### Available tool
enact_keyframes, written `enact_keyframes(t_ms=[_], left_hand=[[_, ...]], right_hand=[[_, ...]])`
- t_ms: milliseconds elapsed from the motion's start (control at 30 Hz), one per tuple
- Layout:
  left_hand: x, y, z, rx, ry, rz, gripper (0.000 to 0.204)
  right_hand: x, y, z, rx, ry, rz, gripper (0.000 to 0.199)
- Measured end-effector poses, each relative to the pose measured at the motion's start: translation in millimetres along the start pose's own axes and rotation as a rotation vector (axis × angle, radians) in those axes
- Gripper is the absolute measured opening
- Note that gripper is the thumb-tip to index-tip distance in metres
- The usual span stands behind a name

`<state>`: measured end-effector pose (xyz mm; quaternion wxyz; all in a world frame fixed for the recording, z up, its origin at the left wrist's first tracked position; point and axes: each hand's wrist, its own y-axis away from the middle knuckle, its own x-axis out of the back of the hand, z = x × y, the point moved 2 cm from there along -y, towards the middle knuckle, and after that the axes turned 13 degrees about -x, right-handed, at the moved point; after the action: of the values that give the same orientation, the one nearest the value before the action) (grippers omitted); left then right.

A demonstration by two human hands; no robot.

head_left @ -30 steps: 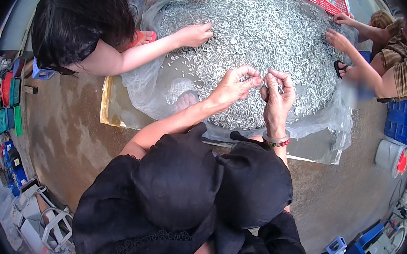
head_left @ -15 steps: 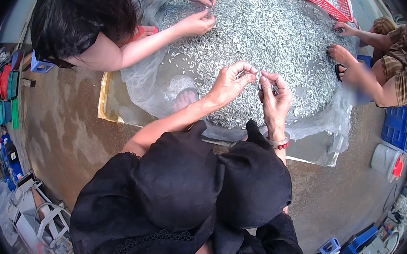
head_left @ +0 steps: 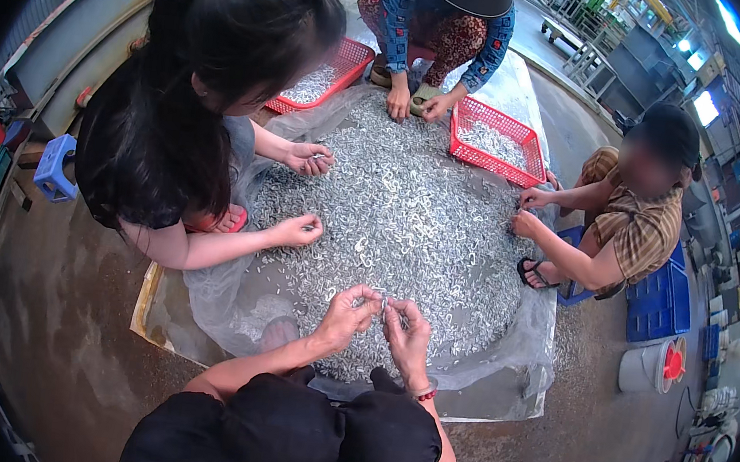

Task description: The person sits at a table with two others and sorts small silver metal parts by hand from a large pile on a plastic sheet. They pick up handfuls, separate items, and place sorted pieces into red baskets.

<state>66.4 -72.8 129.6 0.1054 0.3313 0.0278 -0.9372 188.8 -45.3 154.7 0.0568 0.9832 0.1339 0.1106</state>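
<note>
My left hand (head_left: 346, 318) and my right hand (head_left: 408, 340) meet fingertip to fingertip over the near side of a wide heap of small silvery metal pieces (head_left: 407, 217). Both are pinched closed on one small silvery metal piece (head_left: 383, 304), mostly covered by the fingers. A bracelet of red beads (head_left: 427, 395) circles my right wrist. Under the heap lies a clear plastic sheet (head_left: 214, 296), crumpled at its edges. Some pieces in the heap look like curved links or rings; others are short and narrow.
A person (head_left: 162, 122) on the left, one at the far side (head_left: 448, 25) and one on the right (head_left: 635, 203) have hands at the heap. Red baskets (head_left: 527, 177) hold more pieces. Blue crates (head_left: 659, 299) and a white bucket (head_left: 644, 369) stand on the right; a blue stool (head_left: 57, 167) on the left.
My view has tilted up, bringing the far-side person and both red baskets into sight. The left person's hands have moved apart. My hands stay pinched together.
</note>
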Motion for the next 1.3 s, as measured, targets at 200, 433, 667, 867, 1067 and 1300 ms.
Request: enact_keyframes(t_ms=[200, 433, 667, 867, 1067, 1300], left_hand=[[10, -25, -2, -0.202, -0.586, -0.111, 0.011], [3, -22, 18, -0.419, -0.86, -0.266, 0.015], [6, -22, 18, -0.725, -1.063, -0.226, 0.012], [21, -32, 9, -0.49, -0.846, -0.236, 0.014], [34, -30, 12, 0.21, -0.486, -0.266, 0.016], [40, -28, 0, -0.052, -0.406, -0.19, 0.013]], right_hand=[[3, -18, 15, -0.129, -0.238, 0.002, 0.014], [5, -18, 15, -0.34, -0.68, -0.037, 0.016], [11, -21, 11, -0.421, -0.826, -0.16, 0.021], [17, -19, 29, -0.35, -0.623, -0.107, 0.012], [20, -20, 17, 0.331, 0.351, -0.063, 0.008], [7, -23, 45, -0.358, -0.38, -0.288, 0.005]])
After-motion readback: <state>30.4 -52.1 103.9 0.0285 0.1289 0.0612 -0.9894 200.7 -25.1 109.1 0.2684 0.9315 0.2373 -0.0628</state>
